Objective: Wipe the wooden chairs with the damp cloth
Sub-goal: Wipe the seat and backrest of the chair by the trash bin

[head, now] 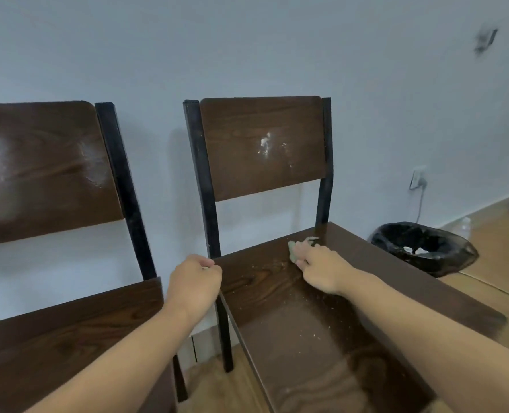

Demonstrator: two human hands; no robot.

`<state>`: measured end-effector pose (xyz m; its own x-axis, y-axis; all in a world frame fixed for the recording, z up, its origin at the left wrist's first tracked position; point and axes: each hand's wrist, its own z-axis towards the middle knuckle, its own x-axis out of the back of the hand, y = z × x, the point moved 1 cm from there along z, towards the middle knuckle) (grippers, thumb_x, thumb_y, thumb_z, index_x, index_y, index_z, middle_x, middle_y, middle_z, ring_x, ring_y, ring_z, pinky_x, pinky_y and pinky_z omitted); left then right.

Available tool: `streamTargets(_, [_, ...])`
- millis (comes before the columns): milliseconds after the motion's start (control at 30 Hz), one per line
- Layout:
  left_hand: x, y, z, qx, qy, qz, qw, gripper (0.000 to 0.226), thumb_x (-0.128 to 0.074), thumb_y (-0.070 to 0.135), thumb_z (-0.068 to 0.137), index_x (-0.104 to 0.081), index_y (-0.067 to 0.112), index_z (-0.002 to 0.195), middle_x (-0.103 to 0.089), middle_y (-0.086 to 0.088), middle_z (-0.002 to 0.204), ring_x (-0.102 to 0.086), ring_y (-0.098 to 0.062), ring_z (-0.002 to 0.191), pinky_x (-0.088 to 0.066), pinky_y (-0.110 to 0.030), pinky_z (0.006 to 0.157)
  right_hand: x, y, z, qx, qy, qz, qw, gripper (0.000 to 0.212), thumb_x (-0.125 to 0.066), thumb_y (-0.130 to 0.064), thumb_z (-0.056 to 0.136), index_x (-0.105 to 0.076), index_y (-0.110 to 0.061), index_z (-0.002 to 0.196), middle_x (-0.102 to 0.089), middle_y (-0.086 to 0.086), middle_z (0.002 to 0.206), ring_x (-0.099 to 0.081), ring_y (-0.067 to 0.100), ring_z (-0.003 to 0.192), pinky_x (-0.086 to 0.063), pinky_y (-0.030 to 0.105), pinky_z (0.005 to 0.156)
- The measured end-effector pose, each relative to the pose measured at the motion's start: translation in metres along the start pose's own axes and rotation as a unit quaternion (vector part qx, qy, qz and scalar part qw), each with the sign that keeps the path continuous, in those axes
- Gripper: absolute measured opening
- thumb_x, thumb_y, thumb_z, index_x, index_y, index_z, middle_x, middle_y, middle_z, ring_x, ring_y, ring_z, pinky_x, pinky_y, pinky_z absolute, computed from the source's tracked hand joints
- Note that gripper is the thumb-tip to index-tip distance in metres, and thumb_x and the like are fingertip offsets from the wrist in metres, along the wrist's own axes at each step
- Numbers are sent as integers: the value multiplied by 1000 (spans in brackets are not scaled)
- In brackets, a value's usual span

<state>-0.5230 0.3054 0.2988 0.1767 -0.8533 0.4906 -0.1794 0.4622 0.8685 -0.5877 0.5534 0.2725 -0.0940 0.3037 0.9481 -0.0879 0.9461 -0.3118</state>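
Right now the right hand [321, 268] presses a green cloth [295, 249] flat on the right chair [321, 317], fingers curled over it, toward the seat's back edge at one o'clock. Left hand [194, 283] is fisted around the seat's back-left corner beside the black post. Crumbs dot open wood toward six. Left chair [53, 338] sits at nine, bin [426, 248] at three.

Dark-brown grained chairs [292, 293], black frames [199, 174], pale-green cloth [299, 247].
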Motion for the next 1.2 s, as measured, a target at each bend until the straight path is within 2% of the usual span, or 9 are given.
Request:
streamTargets(167, [20,-2,-2,45,45,11,998,22,-47,10,95,-53,16,74,-58,-9,84,-60,-27,80,-56,-50,87,-34,-90,-17,176,-41,-18,983,53,-38,-15,105,-27,-14,157,-28,11,164,-34,36,144,-29,49,117])
streamTargets(333, [37,-5,1,104,32,-23,994,9,-49,8,98,-57,5,97,-64,-17,102,-71,-31,83,-59,-48,88,-39,-133,-33,279,-65,-46,957,49,-50,2,97,-53,-14,143,-51,22,142,-51,40,125,-47,50,102])
streamTargets(433, [36,-2,4,84,35,-27,995,16,-50,13,98,-57,7,111,-65,-16,108,-73,-32,88,-61,-46,84,-40,-135,-48,368,-65,-44,926,50,-53,8,93,-57,-10,140,-63,19,128,-61,36,109,-51,38,86])
streamTargets(533, [24,2,1,82,24,-51,995,13,-50,13,98,-60,5,102,-66,-14,107,-71,-30,91,-59,-46,88,-42,-106,-53,413,-18,-77,907,59,-54,13,86,-56,-12,140,-53,12,147,-57,37,124,-49,48,101])
streamTargets(767, [-16,-5,-10,82,-23,-52,995,13,-52,13,94,-62,6,97,-58,-5,67,-61,-24,67,-59,-39,70,5,52,-69,212,16,-63,975,61,-44,10,95,-47,-19,149,-39,-7,158,-36,9,146,-22,31,124])
streamTargets(900, [-19,-5,-17,84,-28,-71,994,12,-54,17,97,-63,9,93,-59,-14,76,-61,-28,76,-59,-48,90,44,166,-68,39,42,-48,997,53,-45,5,98,-53,-18,145,-47,-5,153,-40,14,144,-25,35,124])
streamTargets(1000, [-19,-5,-20,92,-31,-88,991,7,-55,15,98,-61,11,96,-59,-15,82,-63,-30,83,-57,-48,92,68,215,-62,-130,75,-22,988,49,-44,4,97,-59,-13,140,-58,11,145,-54,31,132,-43,33,108])
streamTargets(1100, [-20,-6,-21,104,-34,-84,990,14,-57,17,98,-58,8,109,-64,-15,96,-68,-31,93,-59,-44,85,81,219,-57,-203,205,94,953,41,-46,2,98,-61,-5,136,-64,22,133,-64,35,105,-54,32,83])
streamTargets(1200, [-21,-11,-18,116,-35,-85,989,20,-59,19,97,-53,14,116,-64,-11,103,-67,-26,94,-60,-41,79,80,186,-53,-179,264,172,932,38,-58,-11,99,-61,-6,136,-64,14,135,-60,32,124,-46,43,109])
